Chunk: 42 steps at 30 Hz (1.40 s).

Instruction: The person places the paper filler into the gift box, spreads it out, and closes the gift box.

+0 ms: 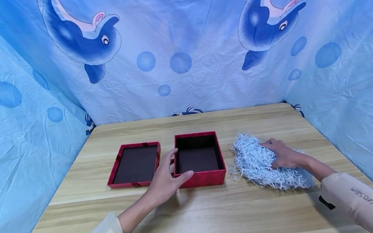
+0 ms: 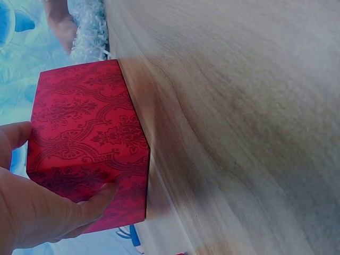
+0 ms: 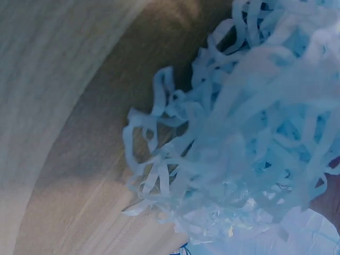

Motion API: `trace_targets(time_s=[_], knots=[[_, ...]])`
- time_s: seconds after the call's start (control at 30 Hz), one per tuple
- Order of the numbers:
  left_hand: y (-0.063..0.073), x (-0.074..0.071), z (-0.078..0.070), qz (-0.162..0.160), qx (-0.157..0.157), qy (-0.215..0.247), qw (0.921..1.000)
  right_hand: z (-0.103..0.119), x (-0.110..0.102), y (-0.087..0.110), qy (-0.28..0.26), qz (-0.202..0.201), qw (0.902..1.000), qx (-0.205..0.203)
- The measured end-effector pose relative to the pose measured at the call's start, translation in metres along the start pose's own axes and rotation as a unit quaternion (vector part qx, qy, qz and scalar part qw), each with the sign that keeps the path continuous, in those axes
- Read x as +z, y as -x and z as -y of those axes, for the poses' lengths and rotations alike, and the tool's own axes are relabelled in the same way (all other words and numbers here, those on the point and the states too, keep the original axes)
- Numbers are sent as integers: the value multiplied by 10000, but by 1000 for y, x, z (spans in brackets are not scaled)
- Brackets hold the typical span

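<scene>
A red patterned box with a dark inside stands in the middle of the table, its top uncovered. My left hand spreads around its near left corner, the thumb on the front wall and a finger at the left rim. In the left wrist view the thumb lies along the red box. To the right lies a loose heap of pale shredded paper. My right hand grips into the heap, its fingertips sunk in the strands. The right wrist view is filled with shredded paper; the fingers are hidden there.
Left of the box lies its red-rimmed lid, dark inside facing up. A few stray strands lie between box and heap. The wooden table is enclosed at the back and sides by a blue dolphin-print curtain.
</scene>
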<state>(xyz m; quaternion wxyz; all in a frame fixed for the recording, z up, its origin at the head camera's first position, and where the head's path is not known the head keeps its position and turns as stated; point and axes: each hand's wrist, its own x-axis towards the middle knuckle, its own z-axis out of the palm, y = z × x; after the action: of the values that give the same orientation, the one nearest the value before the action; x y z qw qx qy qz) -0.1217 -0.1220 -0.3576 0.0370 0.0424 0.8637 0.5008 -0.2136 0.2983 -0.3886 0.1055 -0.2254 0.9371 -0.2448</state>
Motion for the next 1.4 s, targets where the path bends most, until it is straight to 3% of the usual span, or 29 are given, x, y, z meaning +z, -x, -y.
trace_targets(time_s=[0.27,0.9,1.07,1.4], knots=[[0,0,0,4,15,6,10000,0,-3,-2,-547,64,9981,288],[1,0,0,3,34,33,10000,-2,-14,2,-605,33,9962,629],[1,0,0,13,13,36,10000,-2,-20,3,-904,97,9928,778],[0,0,1,-11,53,-6,10000,3,-42,5,-1071,-198,9897,931]])
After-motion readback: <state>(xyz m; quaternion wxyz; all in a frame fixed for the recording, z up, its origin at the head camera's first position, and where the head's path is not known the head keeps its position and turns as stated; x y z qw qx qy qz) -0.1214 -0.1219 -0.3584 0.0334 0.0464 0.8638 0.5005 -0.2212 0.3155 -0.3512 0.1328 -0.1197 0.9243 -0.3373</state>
